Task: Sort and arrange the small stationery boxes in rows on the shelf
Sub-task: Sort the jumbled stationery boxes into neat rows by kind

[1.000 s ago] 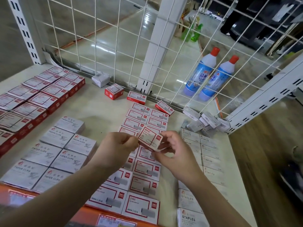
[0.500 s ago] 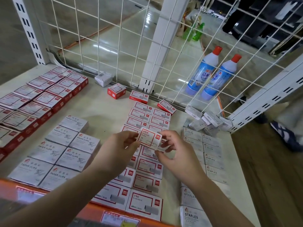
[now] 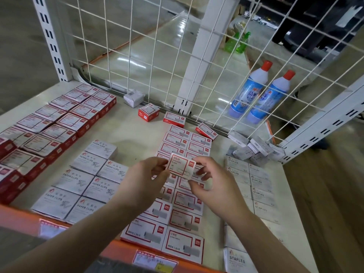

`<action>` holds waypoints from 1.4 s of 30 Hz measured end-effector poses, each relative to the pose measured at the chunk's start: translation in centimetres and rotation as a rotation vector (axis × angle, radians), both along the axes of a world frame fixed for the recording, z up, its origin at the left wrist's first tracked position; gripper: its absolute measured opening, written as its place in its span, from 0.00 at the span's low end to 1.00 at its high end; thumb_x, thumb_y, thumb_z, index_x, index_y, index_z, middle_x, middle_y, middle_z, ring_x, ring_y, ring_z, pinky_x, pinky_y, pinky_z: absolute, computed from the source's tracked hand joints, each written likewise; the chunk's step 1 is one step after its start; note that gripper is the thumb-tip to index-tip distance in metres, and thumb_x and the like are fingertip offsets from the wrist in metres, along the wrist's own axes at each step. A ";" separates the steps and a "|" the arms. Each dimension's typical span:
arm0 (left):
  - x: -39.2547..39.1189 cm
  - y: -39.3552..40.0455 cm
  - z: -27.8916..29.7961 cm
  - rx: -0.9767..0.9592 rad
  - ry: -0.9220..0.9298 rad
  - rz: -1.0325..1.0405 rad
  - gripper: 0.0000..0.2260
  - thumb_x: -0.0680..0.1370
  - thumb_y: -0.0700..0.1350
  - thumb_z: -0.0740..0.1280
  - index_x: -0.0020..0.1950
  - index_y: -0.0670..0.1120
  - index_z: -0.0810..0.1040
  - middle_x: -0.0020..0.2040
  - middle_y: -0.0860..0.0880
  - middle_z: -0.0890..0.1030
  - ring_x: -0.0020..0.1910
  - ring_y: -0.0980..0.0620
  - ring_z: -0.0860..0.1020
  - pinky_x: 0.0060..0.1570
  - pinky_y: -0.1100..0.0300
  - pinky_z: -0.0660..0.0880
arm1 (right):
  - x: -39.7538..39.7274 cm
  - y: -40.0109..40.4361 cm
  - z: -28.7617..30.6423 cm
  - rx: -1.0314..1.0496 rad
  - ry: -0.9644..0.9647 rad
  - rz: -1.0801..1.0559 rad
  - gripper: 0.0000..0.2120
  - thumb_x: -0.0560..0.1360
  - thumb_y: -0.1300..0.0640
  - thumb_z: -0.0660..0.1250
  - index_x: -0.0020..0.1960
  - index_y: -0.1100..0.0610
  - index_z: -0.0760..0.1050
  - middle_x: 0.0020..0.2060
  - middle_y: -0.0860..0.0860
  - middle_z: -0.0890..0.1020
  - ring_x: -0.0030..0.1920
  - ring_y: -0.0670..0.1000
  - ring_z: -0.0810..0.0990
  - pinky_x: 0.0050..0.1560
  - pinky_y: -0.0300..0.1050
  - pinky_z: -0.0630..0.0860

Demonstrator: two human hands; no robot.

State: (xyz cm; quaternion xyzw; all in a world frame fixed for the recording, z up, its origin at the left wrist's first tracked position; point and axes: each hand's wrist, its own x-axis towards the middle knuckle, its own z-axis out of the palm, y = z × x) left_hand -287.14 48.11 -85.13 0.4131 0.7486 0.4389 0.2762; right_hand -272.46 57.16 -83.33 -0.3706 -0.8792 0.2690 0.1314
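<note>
Box [image 3: 180, 166], small red-bordered paper-clip pack, held in the air between both hands, above the middle rows & tilted face-up to the camera. Left hand [image 3: 141, 182] pinches its left edge w/ thumb and fingertips; right hand [image 3: 211, 182] has fingers curled at the right edge, thumb tucked under, contact partly hidden. Prob. light, stiff card w/ loose clips inside, so contents may shift; glossy face could slip, flap ends may pop if squeezed. Best grip: short side walls, not the flaps. Below it, red-white rows [image 3: 183, 196] run front to back; grey clip boxes [image 3: 86, 180] left, staples column [image 3: 258, 186] right, loose pile [image 3: 254, 150] at the mesh corner, strays [image 3: 148, 112] near the back wire [image 3: 157, 56]
</note>
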 end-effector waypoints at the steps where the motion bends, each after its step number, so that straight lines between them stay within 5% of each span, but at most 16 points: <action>1: -0.2 -0.1 0.0 0.003 0.011 0.004 0.13 0.77 0.43 0.64 0.62 0.47 0.76 0.51 0.54 0.81 0.50 0.57 0.78 0.50 0.66 0.74 | -0.1 0.0 0.0 0.005 0.002 -0.003 0.22 0.71 0.52 0.71 0.62 0.42 0.68 0.47 0.36 0.76 0.49 0.34 0.74 0.43 0.23 0.67; 6: -1.4 -0.9 0.7 -0.022 0.119 0.006 0.15 0.78 0.46 0.63 0.65 0.49 0.74 0.58 0.54 0.79 0.54 0.58 0.75 0.53 0.65 0.71 | -1.3 -0.3 0.0 0.029 0.014 0.008 0.21 0.70 0.50 0.71 0.60 0.45 0.69 0.50 0.38 0.78 0.49 0.35 0.74 0.45 0.25 0.69; 10: -3.8 -2.0 1.9 -0.095 0.315 0.087 0.16 0.79 0.46 0.61 0.67 0.51 0.71 0.65 0.53 0.74 0.60 0.54 0.73 0.55 0.65 0.67 | -3.2 -0.5 0.2 0.019 0.067 0.010 0.19 0.69 0.53 0.73 0.56 0.48 0.70 0.43 0.37 0.76 0.44 0.32 0.74 0.42 0.25 0.71; 16: -9.2 -4.9 2.7 -0.214 0.507 0.135 0.16 0.79 0.47 0.58 0.67 0.51 0.70 0.66 0.53 0.72 0.62 0.52 0.71 0.58 0.59 0.70 | -7.8 -0.8 0.7 -0.038 0.076 0.054 0.17 0.69 0.53 0.73 0.45 0.41 0.65 0.41 0.39 0.77 0.44 0.37 0.75 0.43 0.32 0.73; 22: -13.6 -8.0 2.3 -0.341 0.603 0.310 0.16 0.77 0.43 0.60 0.64 0.49 0.74 0.64 0.50 0.74 0.62 0.47 0.70 0.59 0.54 0.69 | -13.5 -1.8 0.3 -0.047 0.134 0.143 0.15 0.68 0.54 0.74 0.47 0.45 0.70 0.40 0.39 0.77 0.44 0.37 0.76 0.44 0.34 0.74; 35: -16.9 -14.4 1.4 -0.407 0.561 0.459 0.16 0.75 0.40 0.63 0.62 0.45 0.77 0.61 0.46 0.76 0.60 0.45 0.72 0.58 0.52 0.70 | -21.1 -6.1 -1.3 -0.149 0.195 0.410 0.14 0.67 0.55 0.74 0.48 0.45 0.73 0.37 0.33 0.76 0.42 0.31 0.75 0.42 0.25 0.70; 42: -17.0 -15.1 0.9 -0.362 0.574 0.432 0.15 0.76 0.43 0.63 0.63 0.46 0.77 0.62 0.49 0.76 0.62 0.47 0.71 0.61 0.52 0.69 | -22.7 -7.5 -2.5 -0.181 0.137 0.457 0.16 0.69 0.52 0.73 0.55 0.51 0.76 0.49 0.42 0.81 0.50 0.41 0.78 0.52 0.41 0.76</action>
